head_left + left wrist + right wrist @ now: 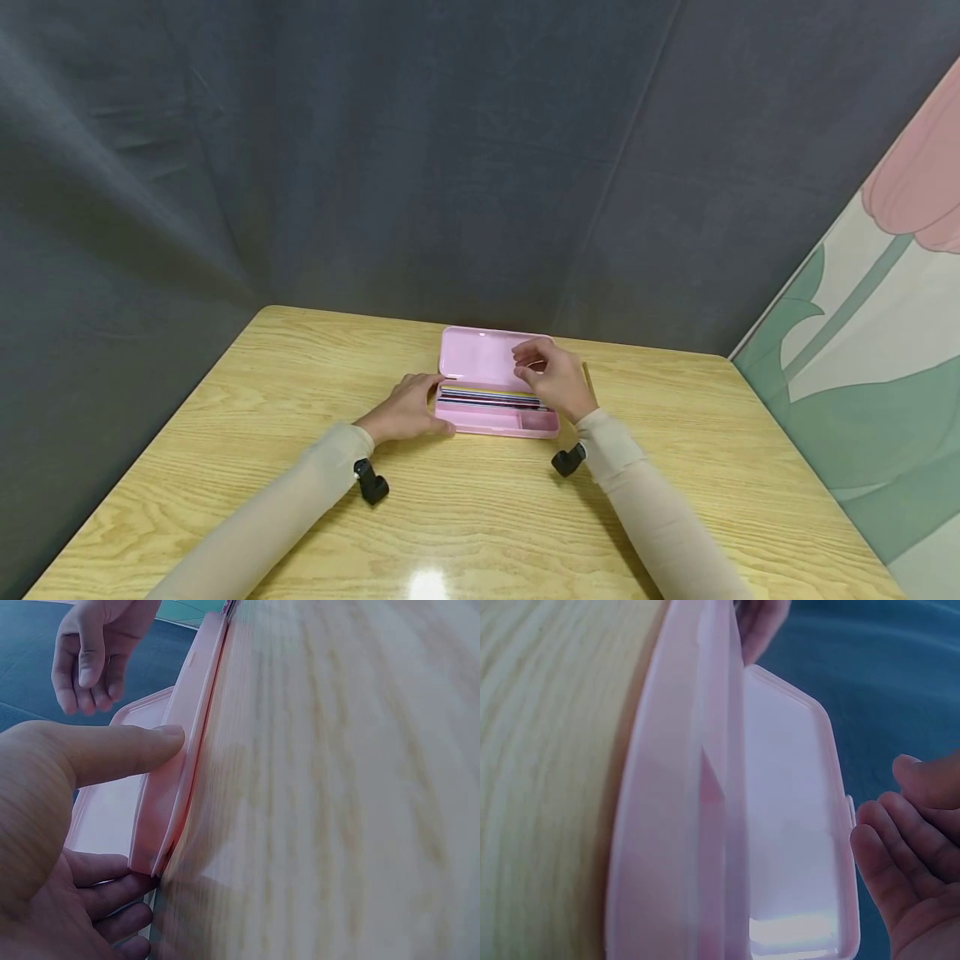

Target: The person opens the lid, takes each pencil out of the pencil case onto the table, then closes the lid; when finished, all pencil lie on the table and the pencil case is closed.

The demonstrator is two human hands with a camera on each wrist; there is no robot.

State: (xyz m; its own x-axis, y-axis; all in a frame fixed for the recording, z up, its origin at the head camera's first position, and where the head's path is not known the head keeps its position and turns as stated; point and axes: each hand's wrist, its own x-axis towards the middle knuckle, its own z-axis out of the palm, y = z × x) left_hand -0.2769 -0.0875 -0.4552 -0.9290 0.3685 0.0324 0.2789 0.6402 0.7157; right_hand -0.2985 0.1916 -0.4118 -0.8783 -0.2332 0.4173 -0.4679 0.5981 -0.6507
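Note:
A pink pencil case [480,430] stands on the table with its lid [480,354] swung back. Several colored pencils [487,398] lie side by side in its long compartment. My left hand [408,408] holds the case's left end, the thumb [142,754] along its front wall and the other fingers around the far side. Above the case's right part hovers my right hand [555,377], its fingers [900,855] loosely bent and nothing between them. It overlaps the lid in the head view.
A thin brown stick-like thing [588,382] lies on the wooden table [450,517] just right of my right hand. Behind the table hangs a dark curtain [420,167]. A flower-patterned panel [885,350] stands along the right side.

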